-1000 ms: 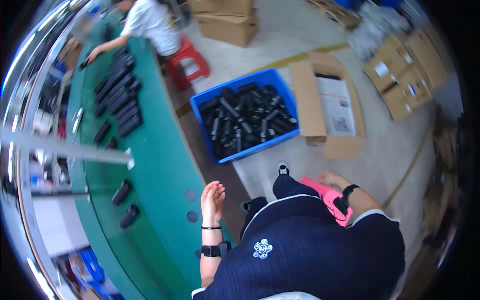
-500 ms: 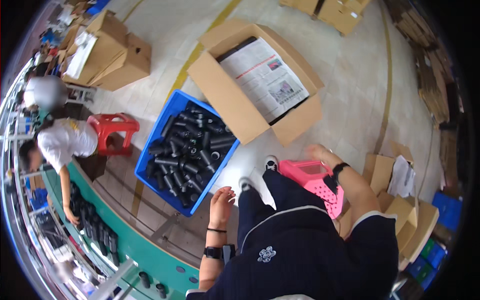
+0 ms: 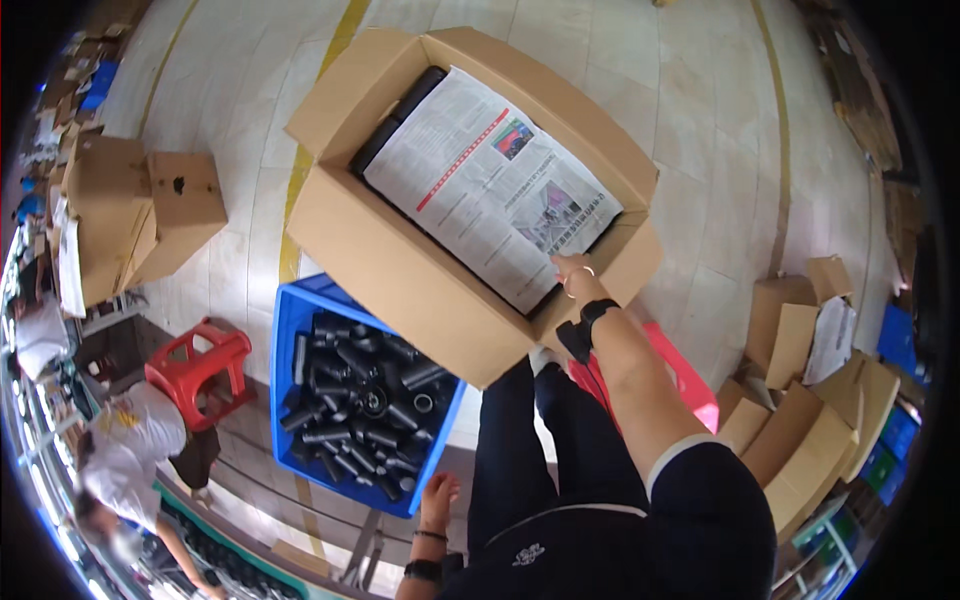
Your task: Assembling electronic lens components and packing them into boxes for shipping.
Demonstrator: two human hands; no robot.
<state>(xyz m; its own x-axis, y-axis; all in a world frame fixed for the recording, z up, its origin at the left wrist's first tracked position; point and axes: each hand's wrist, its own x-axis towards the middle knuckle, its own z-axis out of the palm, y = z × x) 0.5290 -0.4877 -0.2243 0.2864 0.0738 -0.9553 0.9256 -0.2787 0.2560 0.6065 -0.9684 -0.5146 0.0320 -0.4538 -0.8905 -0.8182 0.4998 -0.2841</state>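
Observation:
A large open cardboard box (image 3: 400,270) stands in front of me, its flaps folded outward. Inside it a printed newspaper sheet (image 3: 460,190) covers black contents (image 3: 395,120), which show along the far left edge. My right hand (image 3: 572,270) reaches over the near right side of the box, fingers extended at the sheet's near edge; no grip on the paper shows. My left hand (image 3: 438,498) hangs low beside my leg, fingers loosely bent and nothing visible in them. Nearest to it is a blue crate (image 3: 432,475) filled with black tubular parts (image 3: 370,400).
A pink plastic stool (image 3: 685,375) stands under my right arm. On the left are a red stool (image 3: 200,370), a person in a white shirt (image 3: 130,430) at a green workbench (image 3: 240,552), and another cardboard box (image 3: 185,200). Opened cartons (image 3: 800,430) crowd the right side.
My right hand has moved from beside the pink stool forward to the newspaper in the box. My view has shifted, and the box appears closer. My left hand stays low and sits nearer the lower edge.

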